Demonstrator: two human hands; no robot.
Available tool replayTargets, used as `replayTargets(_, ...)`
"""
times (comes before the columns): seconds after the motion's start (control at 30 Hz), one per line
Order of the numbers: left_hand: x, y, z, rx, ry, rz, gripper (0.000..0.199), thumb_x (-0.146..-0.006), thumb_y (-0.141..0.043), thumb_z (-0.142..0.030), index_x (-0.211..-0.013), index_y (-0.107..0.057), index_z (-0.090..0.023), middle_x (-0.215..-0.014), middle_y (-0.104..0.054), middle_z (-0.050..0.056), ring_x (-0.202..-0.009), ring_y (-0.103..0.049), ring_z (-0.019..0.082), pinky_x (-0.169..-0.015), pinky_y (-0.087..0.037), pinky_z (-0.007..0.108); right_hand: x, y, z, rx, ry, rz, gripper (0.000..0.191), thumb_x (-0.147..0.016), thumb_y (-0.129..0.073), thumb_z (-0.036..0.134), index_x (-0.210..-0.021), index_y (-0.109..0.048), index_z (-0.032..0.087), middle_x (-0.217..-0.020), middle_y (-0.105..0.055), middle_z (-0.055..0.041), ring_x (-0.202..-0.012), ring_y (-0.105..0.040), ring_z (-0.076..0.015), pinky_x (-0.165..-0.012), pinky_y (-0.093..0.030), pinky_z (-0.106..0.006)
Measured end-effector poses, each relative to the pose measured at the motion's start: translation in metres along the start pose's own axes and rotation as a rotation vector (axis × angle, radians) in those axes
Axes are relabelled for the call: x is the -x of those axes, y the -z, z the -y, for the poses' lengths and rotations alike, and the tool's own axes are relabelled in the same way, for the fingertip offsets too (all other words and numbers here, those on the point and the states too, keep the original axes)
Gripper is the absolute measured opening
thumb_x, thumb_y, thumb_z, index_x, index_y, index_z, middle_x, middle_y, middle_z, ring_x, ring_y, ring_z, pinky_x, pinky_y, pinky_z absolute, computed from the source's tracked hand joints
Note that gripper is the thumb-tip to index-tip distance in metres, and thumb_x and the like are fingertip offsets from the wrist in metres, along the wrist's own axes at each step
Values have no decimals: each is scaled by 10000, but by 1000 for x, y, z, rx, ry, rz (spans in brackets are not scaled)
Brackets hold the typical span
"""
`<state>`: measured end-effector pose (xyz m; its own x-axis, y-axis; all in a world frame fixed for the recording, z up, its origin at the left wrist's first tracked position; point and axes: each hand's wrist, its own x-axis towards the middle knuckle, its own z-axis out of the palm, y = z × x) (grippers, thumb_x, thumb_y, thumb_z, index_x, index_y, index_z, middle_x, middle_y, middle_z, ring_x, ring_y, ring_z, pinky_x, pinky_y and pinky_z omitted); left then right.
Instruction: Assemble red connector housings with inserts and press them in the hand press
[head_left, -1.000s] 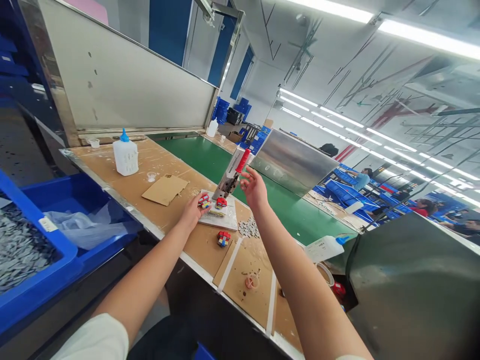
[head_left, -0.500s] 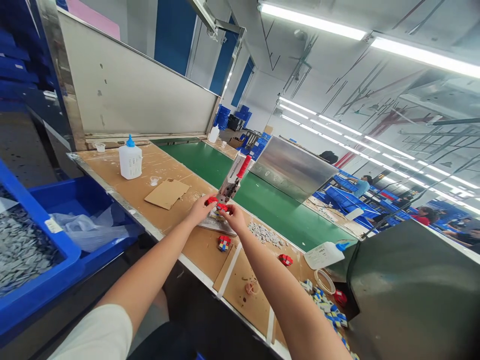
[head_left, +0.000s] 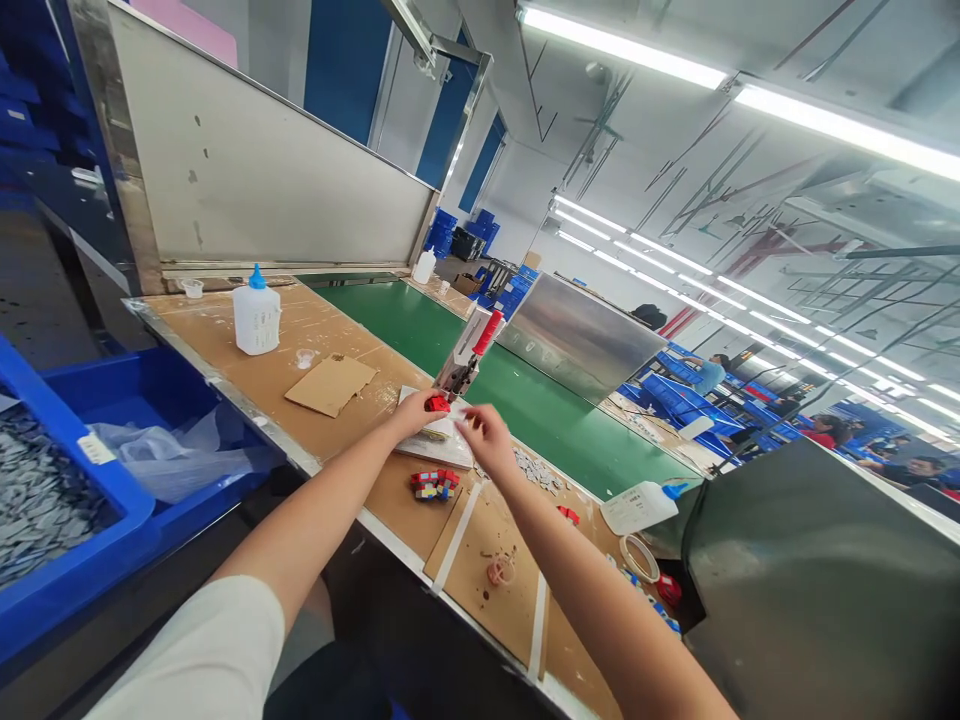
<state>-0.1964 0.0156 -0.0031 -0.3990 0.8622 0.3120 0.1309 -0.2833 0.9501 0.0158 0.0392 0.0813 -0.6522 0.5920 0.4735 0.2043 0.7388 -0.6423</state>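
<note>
My left hand (head_left: 412, 414) is closed on a small red plastic part (head_left: 437, 404), just in front of the clamp jig with a red handle (head_left: 469, 352). Fingers pinched, my right hand (head_left: 484, 436) hovers over the right side of the jig's white base plate (head_left: 450, 455); whatever it holds is too small to make out. On the cardboard mat below the base lie red parts with blue and yellow pieces (head_left: 435, 485), side by side. Small grey flat pieces (head_left: 536, 472) are spread to the right of my right hand, partly hidden by my wrist.
A glue bottle with a blue cap (head_left: 256, 318) stands on the left; another bottle (head_left: 640, 508) lies tilted at right, beside a tape ring (head_left: 639, 558). Behind runs a green conveyor belt (head_left: 360, 305). Blue bins (head_left: 112, 500) sit at lower left. People work in the distance.
The red parts on the mat now form a wider group than before. My right hand has come away from the red part and moved right; my left still holds a red part.
</note>
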Motion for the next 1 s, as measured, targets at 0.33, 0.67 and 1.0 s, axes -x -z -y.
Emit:
replayTargets(0.33,-5,-7,17,72,16,104,535,-586,-973,-436,-1018,-790,-181,-922,-770,69,-883,-714,248,-945,-633,462,-119,38,55,-290,55,-246,620,-901,-729,507,-1439,-556,252,-1351,-665,-123,-1203,-646,-257,-1052,-577,-457)
replayTargets(0.67,-2,-9,16,112,-35,151,439,-661,-921,-434,-986,-794,-167,-857,-740,39,-813,-651,219,-915,-599,405,-19,12,25,44,470,-11,157,-1032,-663,393,-1105,-711,263,-1309,-751,-112,-1437,-610,-303,-1220,-505,-559)
replayTargets(1.0,-4,-10,21,110,-62,174,435,-738,-861,-422,-1093,-797,-178,-993,-787,57,-931,-691,249,-945,-583,396,-4,1,-13,175,550,-33,203,-1052,-630,309,-1220,-736,272,-1414,-727,-106,-1509,-549,-316,-1218,-530,-620)
